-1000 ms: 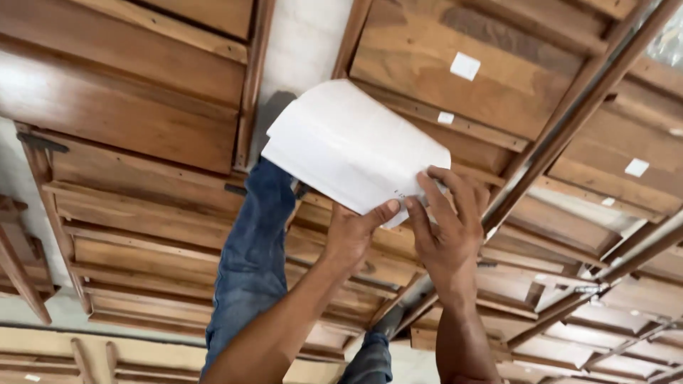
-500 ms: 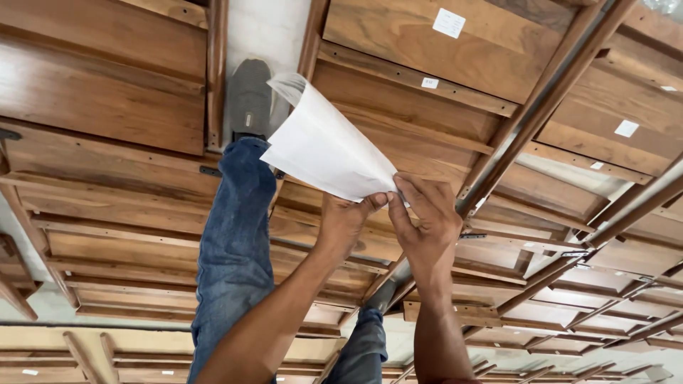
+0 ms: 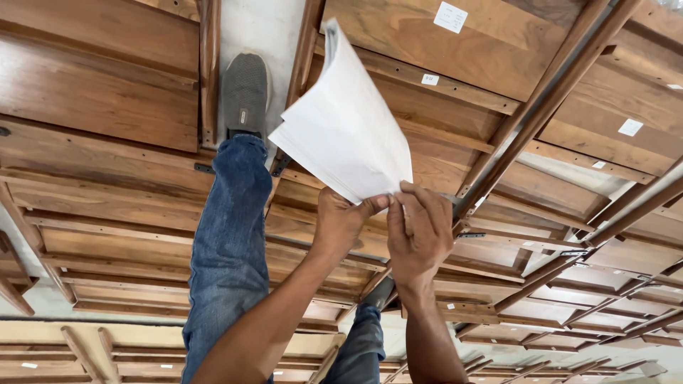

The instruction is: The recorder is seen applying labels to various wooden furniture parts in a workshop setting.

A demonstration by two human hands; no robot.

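Small white rectangular labels [image 3: 452, 16] sit on several brown wooden panels [image 3: 498, 50].

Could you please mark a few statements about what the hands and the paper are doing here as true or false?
1. Both hands hold the white paper. True: the left hand and right hand pinch its lower edge.
2. The paper lies flat on a wooden panel. False: it is held up in the air, bent and curling.
3. The person wears blue jeans. True.
4. The grey shoe rests on a wooden panel. False: it stands on the pale floor between the panels.
5. White labels are stuck on some wooden panels. True.
6. The right hand holds a hammer. False: it grips only the paper.
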